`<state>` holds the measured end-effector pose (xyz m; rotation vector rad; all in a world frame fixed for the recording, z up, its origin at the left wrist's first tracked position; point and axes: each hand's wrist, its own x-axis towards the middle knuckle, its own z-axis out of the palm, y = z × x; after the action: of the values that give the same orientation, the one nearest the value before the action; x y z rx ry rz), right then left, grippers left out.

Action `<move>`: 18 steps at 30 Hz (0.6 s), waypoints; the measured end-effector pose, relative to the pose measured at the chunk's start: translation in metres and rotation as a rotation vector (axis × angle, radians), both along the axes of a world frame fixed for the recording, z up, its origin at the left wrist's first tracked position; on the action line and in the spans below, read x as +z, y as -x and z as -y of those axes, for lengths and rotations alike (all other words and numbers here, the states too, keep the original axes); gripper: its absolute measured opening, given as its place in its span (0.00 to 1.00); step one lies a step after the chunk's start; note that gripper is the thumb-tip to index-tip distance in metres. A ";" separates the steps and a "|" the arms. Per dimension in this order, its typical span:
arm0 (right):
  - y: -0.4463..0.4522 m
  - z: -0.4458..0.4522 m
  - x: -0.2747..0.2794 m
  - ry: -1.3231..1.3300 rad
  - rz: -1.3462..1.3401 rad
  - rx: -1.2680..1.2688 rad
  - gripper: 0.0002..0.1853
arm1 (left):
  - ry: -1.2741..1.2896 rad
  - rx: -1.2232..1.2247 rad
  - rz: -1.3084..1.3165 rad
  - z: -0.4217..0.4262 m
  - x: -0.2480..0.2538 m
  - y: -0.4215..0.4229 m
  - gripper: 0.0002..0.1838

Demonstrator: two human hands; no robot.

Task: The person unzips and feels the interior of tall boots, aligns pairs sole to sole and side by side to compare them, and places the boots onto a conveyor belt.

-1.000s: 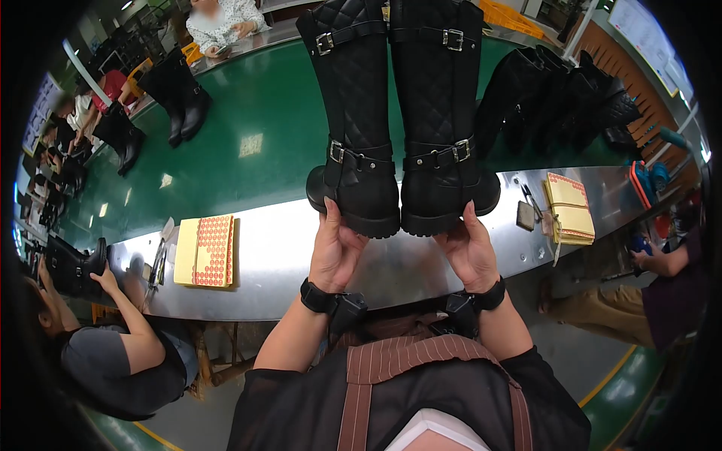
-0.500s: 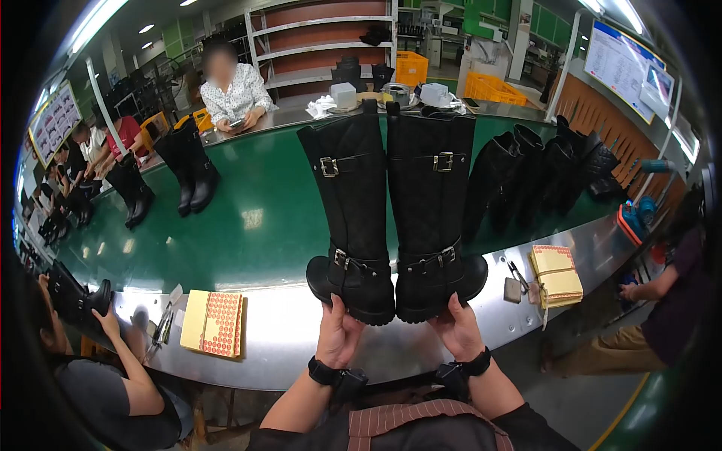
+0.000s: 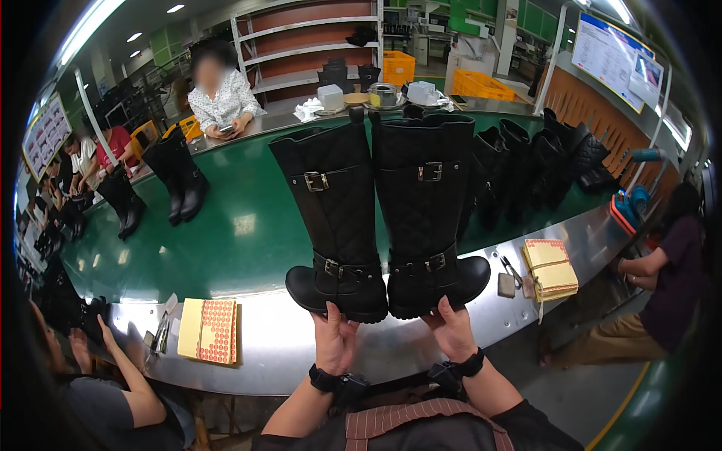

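Observation:
Two tall black boots with quilted shafts and silver buckles stand upright side by side in front of me, toes pointing outward. My left hand (image 3: 335,340) grips the left boot (image 3: 335,218) at its sole, thumb up against the foot. At the sole of the right boot (image 3: 421,210), my right hand (image 3: 451,331) holds on the same way. Both boots are held up over the metal edge of the table. The fingers under the soles are partly hidden.
On the metal ledge (image 3: 278,353) lie yellow sticker sheets (image 3: 209,331), another yellow stack (image 3: 550,269) and scissors (image 3: 511,269). More black boots stand on the green belt (image 3: 241,240) to the left (image 3: 177,177) and right (image 3: 541,165). People work on both sides and across.
The boots have tilted slightly, their tops moving left and their toes spreading wider apart. My grip stays on both. The neighbour at left has let go of a boot with one hand.

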<state>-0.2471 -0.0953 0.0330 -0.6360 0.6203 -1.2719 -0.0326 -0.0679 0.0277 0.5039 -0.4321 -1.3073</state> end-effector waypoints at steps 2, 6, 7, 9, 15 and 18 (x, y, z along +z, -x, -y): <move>-0.002 -0.001 -0.001 0.037 -0.027 -0.017 0.28 | -0.021 0.043 0.001 -0.001 0.000 0.002 0.36; -0.005 -0.002 -0.002 0.021 -0.041 -0.053 0.26 | -0.055 0.032 0.012 -0.002 0.001 0.001 0.37; -0.004 0.000 0.000 0.008 -0.034 -0.011 0.25 | -0.067 0.048 0.033 -0.001 0.002 0.001 0.32; 0.003 0.002 -0.004 -0.013 0.022 0.063 0.23 | -0.102 -0.021 0.075 -0.002 0.003 0.001 0.30; 0.014 0.008 -0.020 0.176 -0.975 -0.221 0.39 | -0.159 -0.326 -0.190 0.008 -0.005 -0.006 0.29; 0.017 0.002 -0.001 0.650 -1.172 -0.166 0.41 | -0.132 -0.434 -0.201 0.012 -0.024 -0.006 0.28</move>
<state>-0.2638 -0.0976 0.0318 -1.9593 1.2241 -1.1599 -0.0262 -0.0799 0.0041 0.3943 -0.2960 -1.7958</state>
